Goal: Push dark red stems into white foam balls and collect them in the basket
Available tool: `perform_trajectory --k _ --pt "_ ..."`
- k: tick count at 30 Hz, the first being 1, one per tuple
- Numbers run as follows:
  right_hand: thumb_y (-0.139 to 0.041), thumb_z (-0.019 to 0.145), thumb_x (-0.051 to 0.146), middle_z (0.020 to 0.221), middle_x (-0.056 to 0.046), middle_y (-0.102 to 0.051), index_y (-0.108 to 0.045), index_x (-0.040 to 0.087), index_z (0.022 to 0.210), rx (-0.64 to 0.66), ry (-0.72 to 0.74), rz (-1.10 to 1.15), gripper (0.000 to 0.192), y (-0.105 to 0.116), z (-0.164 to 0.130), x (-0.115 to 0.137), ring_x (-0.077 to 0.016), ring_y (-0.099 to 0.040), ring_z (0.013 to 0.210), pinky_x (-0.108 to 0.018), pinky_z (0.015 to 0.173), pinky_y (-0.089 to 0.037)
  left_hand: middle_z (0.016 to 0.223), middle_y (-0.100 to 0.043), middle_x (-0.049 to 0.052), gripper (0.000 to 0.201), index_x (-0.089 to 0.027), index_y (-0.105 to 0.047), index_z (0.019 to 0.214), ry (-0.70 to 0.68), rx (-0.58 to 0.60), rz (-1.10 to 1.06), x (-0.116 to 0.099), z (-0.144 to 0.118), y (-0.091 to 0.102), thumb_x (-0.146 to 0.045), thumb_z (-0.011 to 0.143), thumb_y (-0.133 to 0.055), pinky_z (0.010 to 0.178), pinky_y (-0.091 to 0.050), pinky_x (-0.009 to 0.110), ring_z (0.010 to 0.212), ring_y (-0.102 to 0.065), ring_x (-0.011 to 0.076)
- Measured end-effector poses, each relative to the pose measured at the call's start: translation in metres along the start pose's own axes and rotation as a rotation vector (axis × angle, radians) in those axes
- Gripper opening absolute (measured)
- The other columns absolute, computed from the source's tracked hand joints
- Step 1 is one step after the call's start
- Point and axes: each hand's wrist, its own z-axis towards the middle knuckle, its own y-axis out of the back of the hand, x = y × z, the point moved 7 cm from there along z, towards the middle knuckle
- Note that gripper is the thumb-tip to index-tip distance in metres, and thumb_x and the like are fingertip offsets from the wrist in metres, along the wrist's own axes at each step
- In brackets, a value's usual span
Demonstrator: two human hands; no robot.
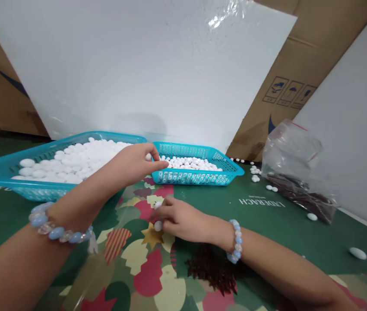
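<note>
My left hand [136,163] reaches forward between two turquoise baskets, fingers pinched on a small white bead at the near corner of the small basket [199,177]. My right hand [178,220] rests low on the patterned table cover and holds white beads [158,225] at its fingertips. The large basket [5,170] on the left is heaped with white oval beads [73,160]; the small basket holds a thinner layer of round white beads [190,163]. Both wrists wear blue and clear bead bracelets.
A clear plastic bag [295,170] with dark contents lies at the right. Loose white beads [256,176] are scattered on the green cover. A dark pile [214,268] sits under my right forearm. A white board [138,65] and cardboard boxes [287,86] stand behind.
</note>
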Motion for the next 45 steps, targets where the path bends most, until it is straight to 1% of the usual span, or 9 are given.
perform_trajectory --k 3,8,12,16,21,26,31,41,45 --pt "-0.032 0.075 0.014 0.079 -0.009 -0.044 -0.045 0.009 0.101 0.079 0.072 -0.086 0.029 -0.009 0.000 0.006 -0.0138 -0.039 0.076 -0.025 0.070 -0.036 0.041 -0.042 -0.001 0.018 -0.017 -0.046 0.045 0.010 0.014 -0.020 0.000 -0.001 -0.001 -0.033 0.051 -0.053 0.040 -0.022 0.020 0.041 -0.037 0.0122" --pt "-0.042 0.073 0.024 0.081 -0.009 -0.043 -0.052 0.008 0.088 0.120 0.108 -0.143 0.024 -0.011 0.002 0.009 -0.0132 -0.041 0.074 -0.022 0.068 -0.038 0.037 -0.034 -0.003 0.022 -0.016 -0.044 0.044 0.112 0.015 -0.271 0.009 -0.002 -0.005 -0.034 0.051 -0.055 0.037 -0.017 0.019 0.036 -0.029 0.0083" --pt "-0.046 0.071 0.022 0.086 -0.009 -0.043 -0.051 0.009 0.083 0.040 0.031 -0.074 0.019 0.000 0.004 0.001 -0.0103 -0.044 0.069 -0.021 0.065 -0.039 0.040 -0.032 -0.004 0.023 -0.016 -0.041 0.055 0.287 0.075 -0.690 0.021 -0.001 -0.018 -0.036 0.065 -0.036 0.033 -0.018 0.018 0.031 -0.025 0.0052" --pt "-0.046 0.068 0.016 0.080 -0.007 -0.048 -0.051 0.009 0.081 -0.075 -0.016 -0.036 0.015 0.015 0.011 -0.012 -0.0111 -0.045 0.069 -0.022 0.062 -0.039 0.040 -0.030 -0.004 0.017 -0.017 -0.034 0.061 0.336 0.106 -0.853 0.025 0.001 -0.021 -0.026 0.068 -0.022 0.032 -0.019 0.018 0.030 -0.025 0.0050" --pt "-0.042 0.071 0.016 0.089 -0.008 -0.052 -0.047 0.009 0.096 -0.052 0.005 -0.021 0.027 0.012 0.022 -0.024 -0.0125 -0.045 0.077 -0.024 0.069 -0.037 0.041 -0.029 -0.004 0.011 -0.016 -0.032 0.053 0.312 0.147 -0.977 0.024 0.003 -0.020 -0.015 0.063 -0.027 0.033 -0.023 0.017 0.032 -0.027 0.0046" --pt "-0.044 0.070 0.016 0.081 -0.006 -0.056 -0.052 0.010 0.090 0.064 0.056 0.012 0.022 0.004 0.023 -0.024 -0.0120 -0.045 0.073 -0.023 0.066 -0.036 0.043 -0.032 -0.003 0.014 -0.013 -0.036 0.049 0.300 0.143 -0.962 0.027 0.005 -0.024 -0.014 0.064 -0.035 0.034 -0.024 0.015 0.035 -0.030 0.0038" --pt "-0.045 0.063 0.010 0.070 -0.005 -0.051 -0.052 0.010 0.083 0.017 -0.010 0.075 0.020 0.003 0.026 -0.032 -0.0118 -0.043 0.062 -0.023 0.057 -0.034 0.046 -0.034 -0.003 0.018 -0.012 -0.044 0.057 0.272 0.113 -0.914 0.032 0.010 -0.026 -0.022 0.069 -0.037 0.033 -0.021 0.013 0.036 -0.028 0.0022" --pt "-0.048 0.057 0.011 0.054 0.004 -0.042 -0.045 0.014 0.062 -0.258 -0.223 0.695 0.006 0.013 0.023 -0.060 -0.0045 -0.036 0.046 -0.018 0.044 -0.029 0.052 -0.044 -0.004 0.017 -0.013 -0.049 0.079 0.165 0.081 -0.773 0.025 0.009 -0.030 -0.019 0.063 -0.043 0.034 -0.021 0.014 0.035 -0.027 0.0008" --pt "-0.044 0.061 0.024 0.055 0.005 -0.041 -0.037 0.016 0.066 -0.465 -0.297 1.071 0.012 0.028 0.011 -0.066 -0.0004 -0.027 0.037 -0.013 0.033 -0.023 0.054 -0.048 -0.005 0.024 -0.015 -0.044 0.079 -0.012 -0.067 -0.534 0.010 0.007 -0.020 -0.020 0.056 -0.051 0.040 -0.030 0.015 0.044 -0.041 0.0043"
